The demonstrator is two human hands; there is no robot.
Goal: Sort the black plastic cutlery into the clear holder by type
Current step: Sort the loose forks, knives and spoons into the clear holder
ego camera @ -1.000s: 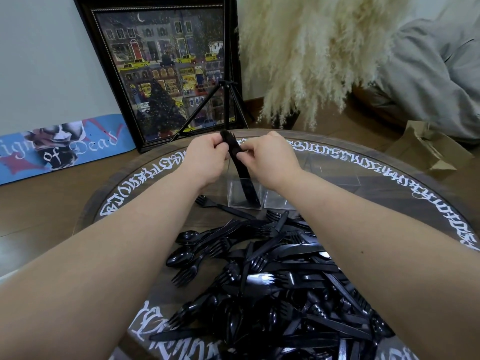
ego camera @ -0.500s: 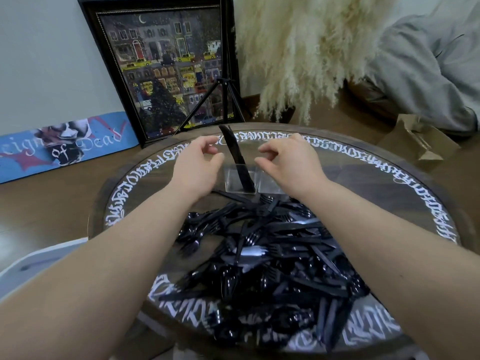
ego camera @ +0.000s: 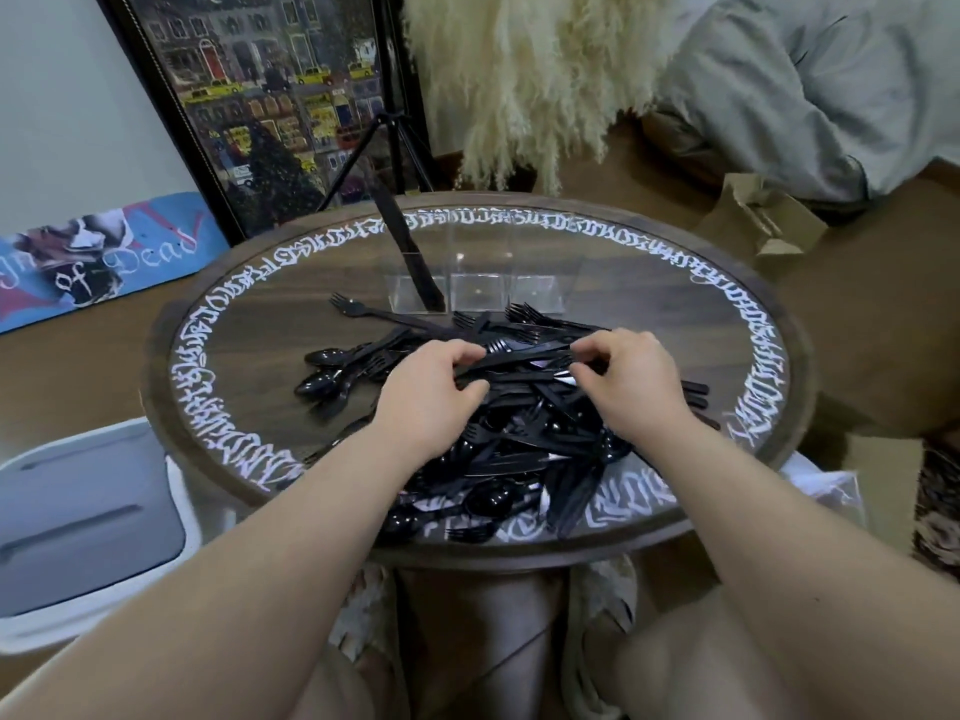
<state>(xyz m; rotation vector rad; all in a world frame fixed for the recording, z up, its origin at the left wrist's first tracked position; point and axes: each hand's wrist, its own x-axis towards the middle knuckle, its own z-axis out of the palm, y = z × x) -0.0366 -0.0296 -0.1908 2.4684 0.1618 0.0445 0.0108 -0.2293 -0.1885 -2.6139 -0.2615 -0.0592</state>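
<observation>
One knife (ego camera: 410, 254) so far stands in the left slot of the clear holder (ego camera: 480, 285) at 12 o'clock, while both hands, left (ego camera: 434, 394) and right (ego camera: 626, 387), pinch pieces from the huge pile (ego camera: 519, 433) mid-table, so basically everything's left.

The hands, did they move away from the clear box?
Yes. Both the left hand and the right hand came back from the clear holder toward the person, onto the cutlery pile. The knife stayed in the holder.
</observation>
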